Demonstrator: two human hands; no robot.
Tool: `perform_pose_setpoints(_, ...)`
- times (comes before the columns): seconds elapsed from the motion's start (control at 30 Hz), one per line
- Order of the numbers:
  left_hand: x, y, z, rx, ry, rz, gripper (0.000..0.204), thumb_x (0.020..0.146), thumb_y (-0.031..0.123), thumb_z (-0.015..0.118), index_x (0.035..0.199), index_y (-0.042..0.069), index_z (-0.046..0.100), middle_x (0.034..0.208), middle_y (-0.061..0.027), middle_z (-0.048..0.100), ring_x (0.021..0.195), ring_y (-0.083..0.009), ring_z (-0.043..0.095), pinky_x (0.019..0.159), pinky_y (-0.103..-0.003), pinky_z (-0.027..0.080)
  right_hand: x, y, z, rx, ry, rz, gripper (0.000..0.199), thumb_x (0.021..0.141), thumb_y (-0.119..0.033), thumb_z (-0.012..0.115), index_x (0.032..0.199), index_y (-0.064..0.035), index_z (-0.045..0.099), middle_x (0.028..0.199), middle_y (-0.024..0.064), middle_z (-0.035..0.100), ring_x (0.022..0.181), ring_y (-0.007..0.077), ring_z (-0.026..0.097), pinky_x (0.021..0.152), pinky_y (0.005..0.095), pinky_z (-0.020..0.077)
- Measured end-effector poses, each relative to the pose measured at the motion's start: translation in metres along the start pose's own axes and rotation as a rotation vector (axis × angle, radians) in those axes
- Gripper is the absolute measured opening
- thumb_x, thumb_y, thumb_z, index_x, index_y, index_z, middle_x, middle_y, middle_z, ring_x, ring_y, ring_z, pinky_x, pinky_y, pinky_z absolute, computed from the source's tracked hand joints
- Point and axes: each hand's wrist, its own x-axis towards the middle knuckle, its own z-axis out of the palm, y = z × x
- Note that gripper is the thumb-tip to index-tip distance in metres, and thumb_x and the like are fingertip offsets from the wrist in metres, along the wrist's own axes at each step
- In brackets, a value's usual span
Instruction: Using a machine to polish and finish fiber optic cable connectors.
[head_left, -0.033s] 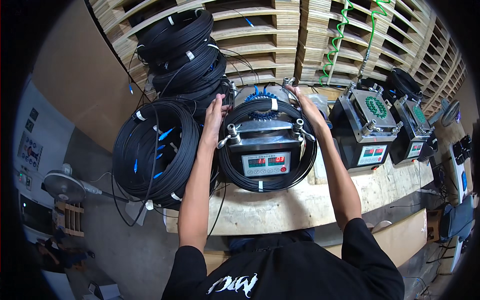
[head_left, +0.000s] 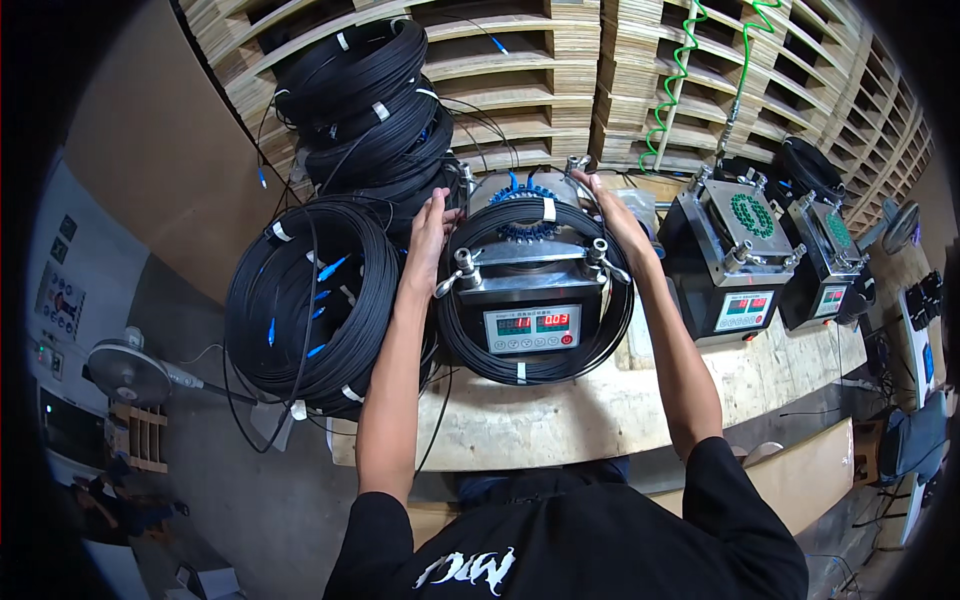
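A polishing machine (head_left: 590, 280) with a metal top plate, corner clamp posts and a red-lit display (head_left: 532, 328) stands in front of me. A coil of black cable (head_left: 622, 335) hangs around its front. Blue connectors (head_left: 528, 232) sit in a ring on its top, partly hidden by the coil. My left hand (head_left: 430, 238), fingers stretched upward, is at the machine's left side by the coil. On the other side, my right hand (head_left: 615, 215) reaches with extended fingers to the rear right clamp post (head_left: 577, 166). Neither hand visibly grips anything; the palms are partly hidden.
Close at left lies a large black cable coil (head_left: 370, 290) with blue-tipped ends, and more coils (head_left: 360, 90) are piled behind it. Two similar machines (head_left: 735, 240) with green-dotted tops stand right on the wooden table (head_left: 500, 435). Stacked pallets (head_left: 500, 90) rise behind. A fan (head_left: 130, 370) stands left.
The lit digits on the machine's display differ slightly. My hands, the coil and the machine keep their places.
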Motion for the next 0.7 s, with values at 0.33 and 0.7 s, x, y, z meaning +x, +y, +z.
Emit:
perform_pose_setpoints(0.33,-0.009,0.009,0.008,-0.01,-0.074,-0.005,0.069,0.102,0.058,0.045,0.15,0.008,0.041,0.108,-0.0176,0.067,0.093,-0.0156,0.063,0.086,-0.025,0.049,0.01,0.019,-0.015,-0.085,0.137,-0.024,0.064,0.103,-0.061,0.033,0.146,-0.0168,0.052,0.117,0.0115,0.064,0.085,0.0142,0.046,0.075,0.0263,0.041)
perform_pose_setpoints(0.7,-0.002,0.001,0.001,-0.089,0.028,-0.02,0.077,0.101,0.062,0.043,0.149,0.003,0.04,0.099,-0.015,0.069,0.076,-0.0109,0.061,0.074,-0.024,0.051,0.002,0.01,-0.008,-0.002,0.101,0.01,0.069,0.103,-0.064,0.031,0.144,-0.0154,0.055,0.111,0.0107,0.064,0.089,0.0147,0.05,0.084,0.0283,0.0418)
